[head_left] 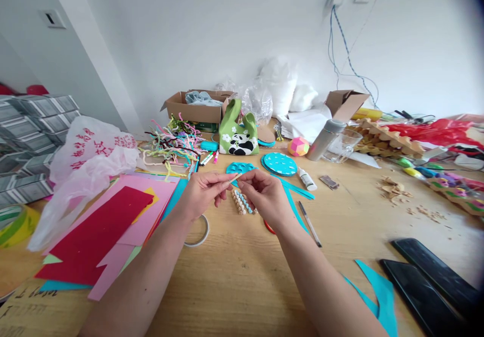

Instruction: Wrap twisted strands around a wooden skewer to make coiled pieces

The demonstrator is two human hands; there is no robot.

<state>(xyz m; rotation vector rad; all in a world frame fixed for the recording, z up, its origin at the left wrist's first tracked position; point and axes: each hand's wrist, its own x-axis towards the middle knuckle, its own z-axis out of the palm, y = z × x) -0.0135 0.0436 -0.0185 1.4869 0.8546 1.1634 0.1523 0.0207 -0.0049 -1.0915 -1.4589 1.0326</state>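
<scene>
Both hands meet above the middle of the table, holding a small, thin, pale strip (236, 178) between them. My left hand (206, 190) pinches its left end, and my right hand (260, 192) pinches the right end. Below and between the fingers lie beaded rows (239, 202) in tan and light blue. Behind the hands sits a blue scalloped piece (240, 167). A red ring-like item (269, 227) is partly hidden under my right hand. Near my left wrist lies a roll of white tape (202, 232).
Coloured paper sheets (102, 226) cover the left side. A green panda bag (239, 130), blue dotted discs (280, 164), a glue bottle (306, 179) and a grey flask (325, 139) stand or lie farther back. A pen (309, 223) and two phones (419, 296) are at the right.
</scene>
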